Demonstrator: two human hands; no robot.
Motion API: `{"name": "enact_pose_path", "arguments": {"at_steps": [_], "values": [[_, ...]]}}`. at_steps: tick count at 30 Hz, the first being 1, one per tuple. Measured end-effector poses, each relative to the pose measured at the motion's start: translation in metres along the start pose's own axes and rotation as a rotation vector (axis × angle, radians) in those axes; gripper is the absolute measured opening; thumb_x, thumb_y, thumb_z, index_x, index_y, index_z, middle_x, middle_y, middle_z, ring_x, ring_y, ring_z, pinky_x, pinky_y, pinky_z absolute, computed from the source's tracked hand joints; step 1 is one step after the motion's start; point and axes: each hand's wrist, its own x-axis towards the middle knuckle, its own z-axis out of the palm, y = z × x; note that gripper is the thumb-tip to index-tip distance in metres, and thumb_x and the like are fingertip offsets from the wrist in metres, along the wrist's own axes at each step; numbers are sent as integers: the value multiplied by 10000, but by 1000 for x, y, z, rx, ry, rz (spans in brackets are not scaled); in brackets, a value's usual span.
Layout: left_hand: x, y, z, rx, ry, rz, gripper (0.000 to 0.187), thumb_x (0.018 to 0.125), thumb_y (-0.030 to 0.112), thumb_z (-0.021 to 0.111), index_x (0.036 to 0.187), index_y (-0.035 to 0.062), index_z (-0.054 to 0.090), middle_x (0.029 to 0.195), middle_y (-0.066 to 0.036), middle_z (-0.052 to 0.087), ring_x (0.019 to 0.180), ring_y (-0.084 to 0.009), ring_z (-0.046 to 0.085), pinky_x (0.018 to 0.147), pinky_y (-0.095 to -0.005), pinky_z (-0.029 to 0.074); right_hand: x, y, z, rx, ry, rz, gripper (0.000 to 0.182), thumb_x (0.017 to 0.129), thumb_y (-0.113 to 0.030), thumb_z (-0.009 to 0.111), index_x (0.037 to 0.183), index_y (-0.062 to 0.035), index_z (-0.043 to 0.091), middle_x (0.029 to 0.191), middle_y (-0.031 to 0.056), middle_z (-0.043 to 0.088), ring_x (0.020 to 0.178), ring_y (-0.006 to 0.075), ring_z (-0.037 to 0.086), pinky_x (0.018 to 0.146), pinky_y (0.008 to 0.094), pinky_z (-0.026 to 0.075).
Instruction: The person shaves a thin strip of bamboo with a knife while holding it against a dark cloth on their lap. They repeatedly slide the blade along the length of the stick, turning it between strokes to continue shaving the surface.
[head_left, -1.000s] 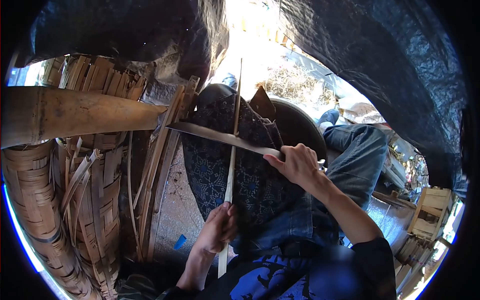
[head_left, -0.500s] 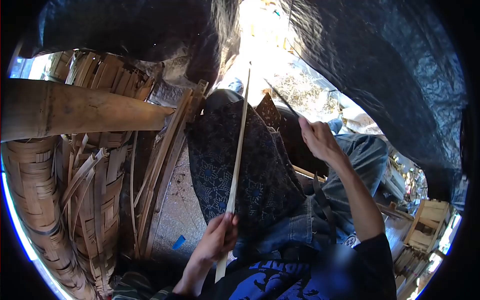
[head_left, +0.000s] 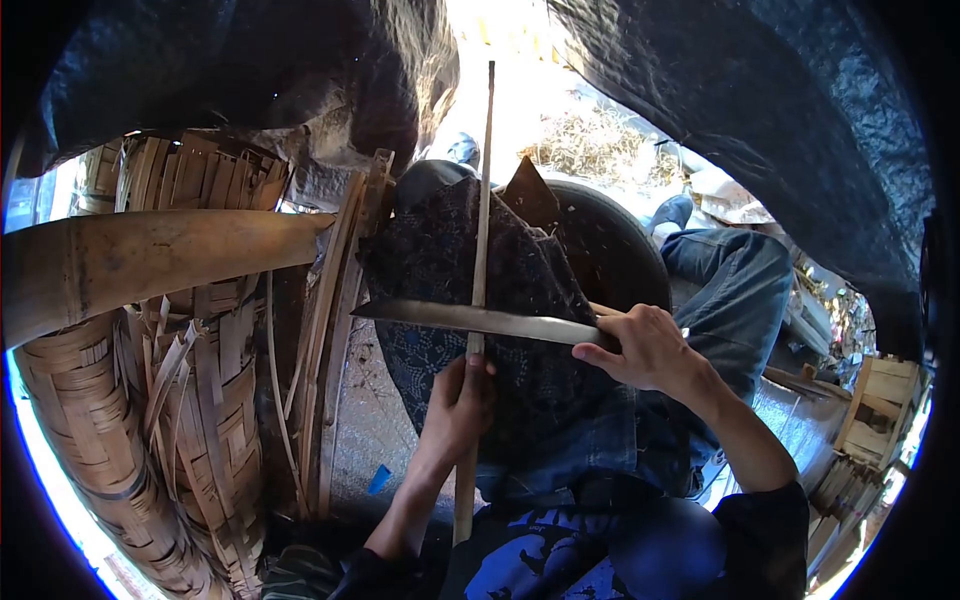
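Observation:
My left hand (head_left: 457, 405) is closed around a long, narrow bamboo strip (head_left: 484, 220), which points away from me above my lap. In my right hand (head_left: 640, 345) is the handle end of a long knife (head_left: 430, 316). Its blade lies crosswise over the strip, just ahead of my left fingers, with the tip pointing left. Beneath both, a dark patterned cloth (head_left: 430, 250) covers my thigh.
A thick bamboo pole (head_left: 170, 255) juts in from the left above woven bamboo baskets (head_left: 80, 400). Split bamboo slats (head_left: 335, 330) lean beside my leg. A round dark tub (head_left: 640, 240) sits ahead, with black sheeting (head_left: 760, 120) hanging overhead. A wooden crate (head_left: 880, 410) stands at right.
The knife has come back from the far right and swung from pointing forward to lying across the strip. My left hand has moved slightly up along with the strip, which now stands more upright in view.

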Motion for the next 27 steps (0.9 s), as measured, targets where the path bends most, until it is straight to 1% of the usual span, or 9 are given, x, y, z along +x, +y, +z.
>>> {"name": "enact_pose_path", "arguments": {"at_steps": [2,6,9,11,15,17,18,21,27], "values": [[0,-2,0,-7,-1,-5,322,985,396,378,916,100,485,593,74,360,445,-17,319,391,-185,258,1,-5,3,14,-29,119,628,855,-575,515,603,-4,584,582,117,572,520,290,621,519,418,503],[1,-2,2,-20,10,-8,318,985,390,381,912,100,486,605,70,369,451,-17,326,396,-183,261,3,-20,6,31,68,137,631,841,-590,528,614,-5,594,551,120,560,503,276,617,517,414,503],[2,-2,1,-1,20,2,316,988,382,377,902,99,488,617,65,378,458,-18,331,399,-183,266,3,-22,11,78,145,90,548,845,-535,562,692,-9,577,569,117,545,517,262,596,483,388,462],[3,-4,-1,-39,-10,10,305,998,337,361,915,72,488,601,65,379,461,-16,343,411,-189,275,2,-22,6,64,169,78,598,857,-558,530,618,-13,588,529,133,549,481,271,608,469,401,496],[5,-10,3,20,22,51,296,1000,317,363,909,66,493,603,57,394,456,-24,356,411,-196,286,-1,-23,15,-70,257,55,587,869,-540,523,593,-25,583,494,126,525,470,277,603,417,392,477],[1,-9,4,124,48,99,287,1001,294,362,900,62,497,611,47,409,448,-33,364,408,-204,294,3,-23,26,-179,433,9,592,871,-531,527,547,-37,566,476,134,528,485,296,613,394,380,470],[0,-10,2,136,47,94,287,1001,294,362,900,62,497,611,47,409,448,-33,364,408,-204,294,6,-24,27,-168,436,16,592,871,-531,527,547,-37,566,476,134,528,485,296,613,394,380,470],[-1,-16,-3,136,40,90,287,1002,283,356,891,59,497,613,45,414,457,-35,368,415,-205,300,23,-20,35,-20,263,82,658,884,-567,466,514,-30,553,490,177,553,498,327,617,420,407,479],[-9,-21,-10,145,107,67,289,1002,292,358,886,64,493,610,53,405,490,-28,373,435,-197,306,31,-22,31,-59,237,100,711,871,-608,451,497,-17,579,449,160,535,433,305,596,433,396,491]]}}
